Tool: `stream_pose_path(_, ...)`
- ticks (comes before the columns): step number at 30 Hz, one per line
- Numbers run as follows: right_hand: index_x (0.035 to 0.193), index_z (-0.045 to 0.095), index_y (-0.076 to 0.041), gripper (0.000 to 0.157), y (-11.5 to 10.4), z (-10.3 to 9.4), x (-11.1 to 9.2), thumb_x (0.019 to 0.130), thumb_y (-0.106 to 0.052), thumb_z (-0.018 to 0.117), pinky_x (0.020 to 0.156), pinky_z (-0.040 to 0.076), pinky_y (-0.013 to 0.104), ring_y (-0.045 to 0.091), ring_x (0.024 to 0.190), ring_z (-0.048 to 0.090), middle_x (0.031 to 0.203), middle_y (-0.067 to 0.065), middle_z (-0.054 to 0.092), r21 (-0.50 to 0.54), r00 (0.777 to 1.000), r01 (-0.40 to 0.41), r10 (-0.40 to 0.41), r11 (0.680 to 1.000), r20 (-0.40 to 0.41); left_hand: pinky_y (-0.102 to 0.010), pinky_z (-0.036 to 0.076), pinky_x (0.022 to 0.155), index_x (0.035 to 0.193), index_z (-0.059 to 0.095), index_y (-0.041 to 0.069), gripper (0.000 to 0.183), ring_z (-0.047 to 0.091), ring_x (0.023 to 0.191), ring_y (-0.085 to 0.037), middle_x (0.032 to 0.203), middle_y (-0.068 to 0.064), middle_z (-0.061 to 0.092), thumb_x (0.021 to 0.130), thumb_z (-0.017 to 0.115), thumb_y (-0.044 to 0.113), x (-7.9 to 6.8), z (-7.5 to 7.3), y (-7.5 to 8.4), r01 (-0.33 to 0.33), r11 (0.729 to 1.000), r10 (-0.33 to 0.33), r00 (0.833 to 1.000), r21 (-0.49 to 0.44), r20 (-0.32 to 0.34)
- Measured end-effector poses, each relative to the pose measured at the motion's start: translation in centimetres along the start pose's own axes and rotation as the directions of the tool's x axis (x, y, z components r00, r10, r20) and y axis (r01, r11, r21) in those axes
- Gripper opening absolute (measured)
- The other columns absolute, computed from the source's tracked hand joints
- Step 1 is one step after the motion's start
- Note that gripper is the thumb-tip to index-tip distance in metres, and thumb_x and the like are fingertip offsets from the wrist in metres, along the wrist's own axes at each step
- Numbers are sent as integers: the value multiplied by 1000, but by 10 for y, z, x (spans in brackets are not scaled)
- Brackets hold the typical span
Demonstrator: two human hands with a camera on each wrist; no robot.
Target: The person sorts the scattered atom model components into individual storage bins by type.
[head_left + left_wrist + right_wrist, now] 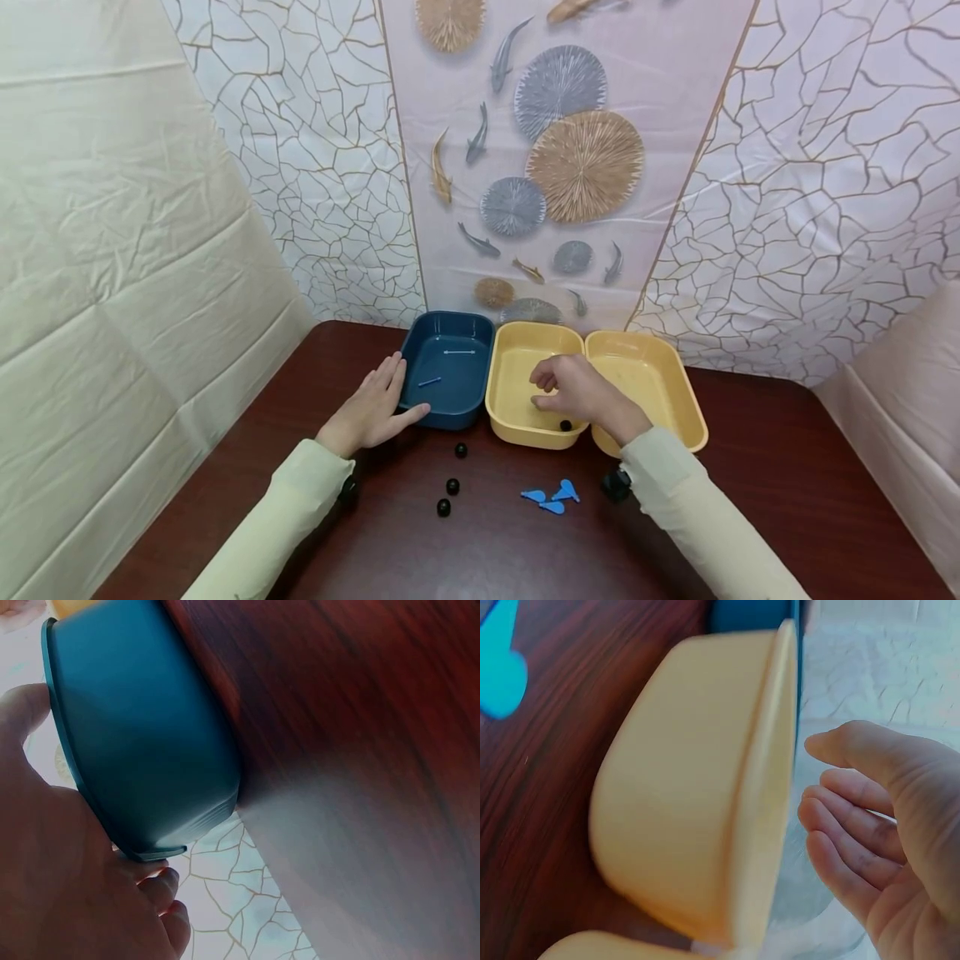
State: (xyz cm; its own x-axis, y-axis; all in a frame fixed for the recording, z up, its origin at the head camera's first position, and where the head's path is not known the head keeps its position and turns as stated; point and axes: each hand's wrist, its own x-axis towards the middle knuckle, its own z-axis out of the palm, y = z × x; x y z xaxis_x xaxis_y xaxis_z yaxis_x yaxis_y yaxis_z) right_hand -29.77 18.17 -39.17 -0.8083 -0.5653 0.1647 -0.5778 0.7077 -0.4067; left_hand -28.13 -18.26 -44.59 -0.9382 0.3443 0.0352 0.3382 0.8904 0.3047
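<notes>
My left hand rests along the left rim of the dark blue bin, fingers straight and thumb over the front rim. Inside that bin lie a small blue stick and a thin white rod. Over the middle yellow bin hovers my right hand, its fingers loosely bent with nothing between them. A black ball shows in that yellow bin near the front wall, below the right hand. In the right wrist view the right fingertips stand apart from the bin's rim.
Three black balls lie on the dark wooden table in front of the bins. To their right sit several light blue flat pieces. Another yellow bin stands at the right, under the right forearm. A patterned cloth hangs behind.
</notes>
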Motion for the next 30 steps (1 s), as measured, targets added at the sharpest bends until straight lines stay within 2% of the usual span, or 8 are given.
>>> stream_pose_path(8, 112, 78, -2, 26, -43, 0, -7, 90, -15, 83, 84, 65, 34, 23, 94, 78, 107, 12, 80, -14, 996, 79, -78, 997, 34, -60, 18, 133, 166, 15, -6, 101, 15, 164, -43, 177, -24, 11, 103, 48, 66, 0, 2, -1, 2, 1000, -2, 1000, 3, -9)
stream_pose_path(14, 112, 79, -2, 25, -66, 4, -9, 90, -13, 83, 85, 65, 35, 22, 93, 78, 106, 11, 81, -13, 985, 173, -173, 985, 15, -61, 18, 133, 166, 15, -6, 102, 16, 164, -43, 177, -24, 11, 103, 48, 67, 0, 2, -1, -1, 1000, 1, 1000, 1, -11)
stream_pose_path(19, 114, 78, -2, 26, -80, 8, -9, 92, -15, 81, 87, 65, 34, 21, 96, 78, 110, 12, 81, 7, 975, 221, -221, 975, 35, -61, 18, 132, 166, 15, -7, 102, 16, 164, -44, 177, -25, 12, 103, 48, 66, -1, 1, 0, 0, 1000, 0, 1000, 8, -8)
stream_pose_path(25, 119, 79, -7, 28, -89, 18, -9, 94, -19, 81, 90, 64, 30, 16, 99, 77, 112, 6, 81, -3, 970, 228, -227, 974, 84, -60, 17, 133, 167, 14, -5, 102, 15, 164, -43, 177, -23, 10, 103, 47, 67, 0, 2, 1, 6, 1000, -6, 1000, 9, -2)
stream_pose_path(30, 118, 79, -9, 26, -93, 31, -9, 94, -18, 81, 86, 62, 26, 14, 96, 74, 112, 4, 80, 7, 967, 233, -232, 973, 110, -61, 17, 133, 166, 15, -6, 104, 16, 164, -43, 177, -24, 11, 102, 46, 70, 1, 4, 0, -1, 1000, 1, 1000, 4, -12)
